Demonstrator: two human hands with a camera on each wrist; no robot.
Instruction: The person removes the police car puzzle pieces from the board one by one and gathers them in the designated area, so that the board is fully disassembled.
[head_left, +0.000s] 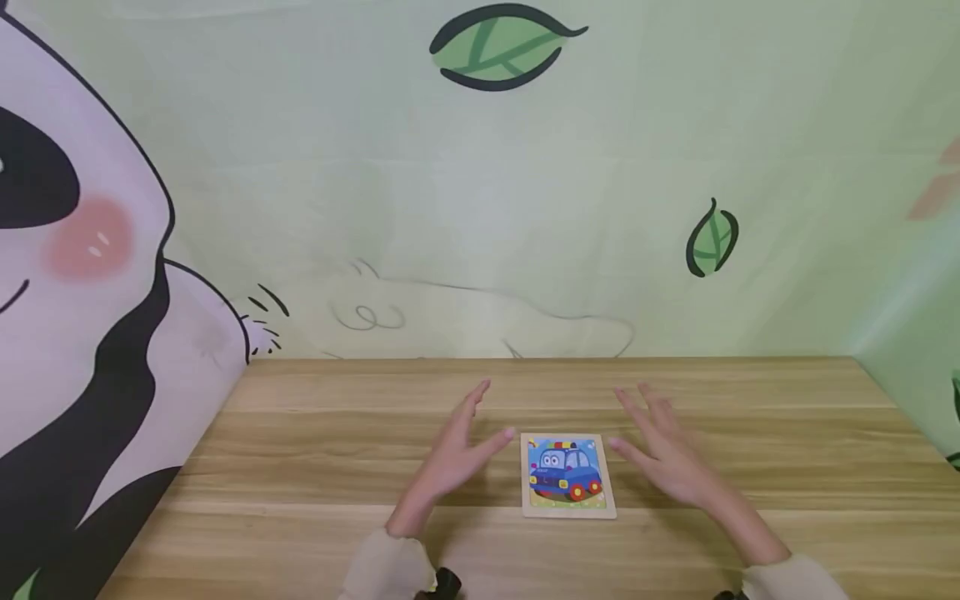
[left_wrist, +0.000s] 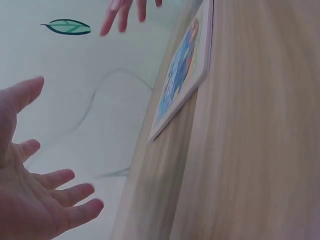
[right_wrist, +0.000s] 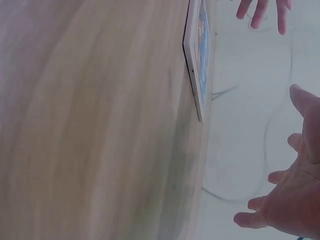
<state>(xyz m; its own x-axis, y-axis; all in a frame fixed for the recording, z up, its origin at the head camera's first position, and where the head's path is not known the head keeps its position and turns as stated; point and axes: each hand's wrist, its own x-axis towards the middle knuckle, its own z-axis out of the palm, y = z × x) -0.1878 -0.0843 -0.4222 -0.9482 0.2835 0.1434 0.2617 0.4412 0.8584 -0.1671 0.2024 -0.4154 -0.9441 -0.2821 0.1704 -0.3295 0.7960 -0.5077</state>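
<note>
A small square picture puzzle lies flat on the wooden table, showing a blue cartoon police car inside a pale wooden frame. To its left hovers my left hand, fingers spread and thumb pointing toward the puzzle. On the other side my right hand is held above the table, fingers apart, not touching the puzzle. Seen from the left wrist, the left hand holds nothing, and the puzzle lies beyond it. In the right wrist view the right hand has its palm bare, near the puzzle.
The wood-grain table runs back to a pale green cloth backdrop printed with leaves. A large cartoon panda covers the backdrop at the left. Light sleeves and dark wrist straps show at the lower edge.
</note>
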